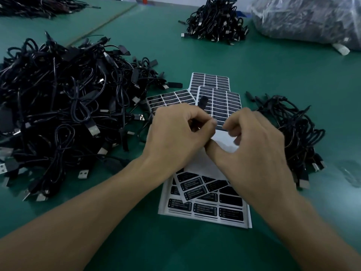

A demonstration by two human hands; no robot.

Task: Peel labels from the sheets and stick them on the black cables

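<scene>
My left hand [175, 133] grips a black cable, whose connector end [202, 103] sticks up above the fingers. My right hand [252, 145] is curled close beside it, its fingertips pinching a black label [220, 125] between the two hands. Under my hands lies a white sheet [224, 139], part peeled. More label sheets lie nearer me [203, 209] and beyond my hands [218, 102]. A big heap of black cables [58, 114] fills the left side. A smaller bundle of cables [289, 130] lies to the right.
A third cable pile [214, 22] sits at the back centre. A large clear plastic bag [312, 18] of dark parts is at the back right. More cables [35, 5] lie at the far left corner. The green mat [175, 247] covers the table.
</scene>
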